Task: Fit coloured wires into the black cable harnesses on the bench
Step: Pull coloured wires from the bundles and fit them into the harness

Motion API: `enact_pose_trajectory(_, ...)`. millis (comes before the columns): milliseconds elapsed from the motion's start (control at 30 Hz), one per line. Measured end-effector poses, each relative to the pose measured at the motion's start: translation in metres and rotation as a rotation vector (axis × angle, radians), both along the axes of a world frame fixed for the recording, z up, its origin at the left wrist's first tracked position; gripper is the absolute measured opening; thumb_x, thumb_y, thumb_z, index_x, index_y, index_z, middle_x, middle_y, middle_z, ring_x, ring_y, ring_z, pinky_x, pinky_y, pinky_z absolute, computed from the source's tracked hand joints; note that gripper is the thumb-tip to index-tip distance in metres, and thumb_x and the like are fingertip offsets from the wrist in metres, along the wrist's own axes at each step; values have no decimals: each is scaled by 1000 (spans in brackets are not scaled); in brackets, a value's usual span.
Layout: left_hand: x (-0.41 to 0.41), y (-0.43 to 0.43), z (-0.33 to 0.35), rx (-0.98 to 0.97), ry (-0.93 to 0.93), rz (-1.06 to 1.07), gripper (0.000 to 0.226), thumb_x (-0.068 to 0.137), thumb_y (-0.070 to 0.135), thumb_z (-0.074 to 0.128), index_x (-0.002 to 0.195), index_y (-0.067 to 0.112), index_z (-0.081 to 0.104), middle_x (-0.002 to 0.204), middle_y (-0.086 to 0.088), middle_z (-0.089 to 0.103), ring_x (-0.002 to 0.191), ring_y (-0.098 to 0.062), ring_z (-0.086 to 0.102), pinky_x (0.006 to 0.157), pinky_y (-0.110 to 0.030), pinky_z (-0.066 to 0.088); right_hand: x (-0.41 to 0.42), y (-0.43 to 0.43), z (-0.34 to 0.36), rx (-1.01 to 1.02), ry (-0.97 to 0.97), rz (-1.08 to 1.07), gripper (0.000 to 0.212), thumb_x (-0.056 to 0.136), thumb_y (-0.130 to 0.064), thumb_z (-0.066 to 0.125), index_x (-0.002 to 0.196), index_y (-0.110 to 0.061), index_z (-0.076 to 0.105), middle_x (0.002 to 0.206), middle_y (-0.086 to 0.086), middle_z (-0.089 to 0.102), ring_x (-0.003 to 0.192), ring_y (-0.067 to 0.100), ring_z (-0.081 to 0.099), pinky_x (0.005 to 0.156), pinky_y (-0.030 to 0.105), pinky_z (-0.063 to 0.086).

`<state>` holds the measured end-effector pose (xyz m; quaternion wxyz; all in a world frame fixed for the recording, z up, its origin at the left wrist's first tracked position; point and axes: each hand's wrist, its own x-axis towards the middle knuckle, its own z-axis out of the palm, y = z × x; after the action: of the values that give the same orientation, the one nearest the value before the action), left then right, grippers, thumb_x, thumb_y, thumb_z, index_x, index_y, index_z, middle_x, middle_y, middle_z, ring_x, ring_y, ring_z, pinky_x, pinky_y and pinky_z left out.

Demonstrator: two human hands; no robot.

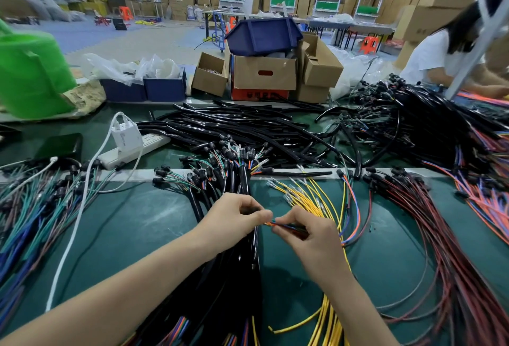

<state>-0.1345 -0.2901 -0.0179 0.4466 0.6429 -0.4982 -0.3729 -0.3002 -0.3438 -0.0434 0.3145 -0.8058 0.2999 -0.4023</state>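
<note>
Fingers of the left hand point(234, 219) are curling round the end of a glossy black tubular cable harness point(254, 241) mid-bench, while the right hand point(305, 232) is pinching a thin bunch of orange, blue and green wires point(278, 226) at its mouth. Keeping the strands bunched and straight should be easing the feed. Loose yellow wires point(311, 197) are lying beside on the dark green bench mat point(137, 221); brown cardboard boxes point(264, 73) are crowding the warehouse behind.
</note>
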Motion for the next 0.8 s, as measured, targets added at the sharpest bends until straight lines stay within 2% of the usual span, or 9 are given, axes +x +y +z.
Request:
enact_pose_trajectory(100, 4, 6, 4, 25, 100, -72, 20, 94, 20, 57, 89, 11, 73, 59, 2, 59, 50, -6, 41, 51, -17, 36, -1, -1, 2, 149, -99, -31, 18, 74, -11, 79, 70, -22, 65, 68, -9, 66, 60, 2, 57, 60, 16, 45)
enact_pose_trajectory(200, 8, 13, 7, 9, 126, -146, 22, 97, 9, 50, 101, 9, 71, 75, 1, 70, 55, -5, 49, 52, -15, 42, -4, -5, 5, 292, -187, -26, 19, 74, -10, 79, 72, -25, 67, 61, 2, 58, 57, 12, 46, 56, 25, 39)
enact_pose_trajectory(333, 6, 16, 7, 10, 129, -178, 19, 94, 9, 55, 100, 19, 70, 78, -1, 72, 49, -7, 49, 42, -16, 37, -4, -2, 12, 323, -190, 53, 26, 75, -7, 77, 80, -32, 73, 76, -7, 71, 68, 9, 60, 65, 20, 47)
enact_pose_trajectory(433, 3, 15, 7, -33, 129, -201, 18, 90, 8, 60, 99, 18, 71, 78, 0, 72, 50, -6, 50, 42, -16, 36, -3, 1, 15, 333, -187, 85, 34, 76, -4, 75, 80, -38, 76, 80, -9, 74, 73, 5, 65, 69, 14, 48)
enact_pose_trajectory(667, 1, 14, 8, -86, 69, -219, 19, 87, 4, 64, 97, 18, 73, 81, -8, 71, 52, -6, 52, 48, -13, 38, -7, 2, 20, 346, -184, 135, 25, 79, 2, 71, 80, -23, 74, 76, -8, 72, 64, -2, 56, 63, 8, 41)
enact_pose_trajectory(800, 1, 16, 8, -93, 27, -237, 22, 85, 5, 66, 102, 18, 71, 71, 6, 68, 53, -5, 53, 50, -11, 40, -8, 0, 19, 356, -162, 155, 25, 79, 1, 71, 77, -24, 75, 74, -5, 71, 61, 4, 51, 61, 14, 41)
